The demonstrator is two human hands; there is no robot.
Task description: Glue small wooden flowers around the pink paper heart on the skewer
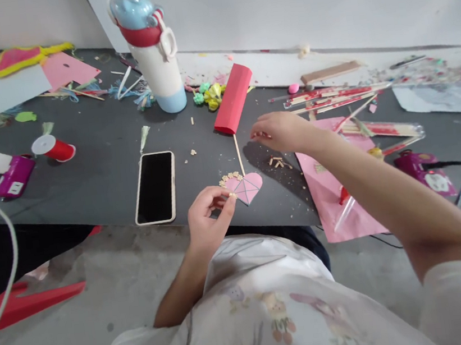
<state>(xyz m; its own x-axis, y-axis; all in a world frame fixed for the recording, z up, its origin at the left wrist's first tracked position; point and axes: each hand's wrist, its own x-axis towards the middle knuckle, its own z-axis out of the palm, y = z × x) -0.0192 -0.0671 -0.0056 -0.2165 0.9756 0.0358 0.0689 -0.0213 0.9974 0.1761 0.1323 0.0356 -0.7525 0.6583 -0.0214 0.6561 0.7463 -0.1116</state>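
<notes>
A pink paper heart point(252, 185) with dark crossing lines lies near the table's front edge, joined to a thin wooden stick point(238, 154). Small cream flower-shaped pieces point(231, 177) line its upper left edge. My left hand point(209, 216) is closed at the heart's left side, thumb and forefinger pinching a small cream-coloured piece point(232, 195). The stick's far end meets a folded red paper piece point(233, 101). Right of the stick, my right hand point(279, 131) hovers with fingers curled together; what they hold, if anything, is hidden. Below it lie several short wooden bits point(276, 162).
A phone point(155, 188) lies left of my left hand. Behind stand a water bottle point(154, 58) and, farther left, a red ribbon spool point(57, 148). Pink paper point(321, 183) sits under my right forearm. Bagged sticks point(339, 96) and purple glue-gun-like devices point(423, 170) are at right.
</notes>
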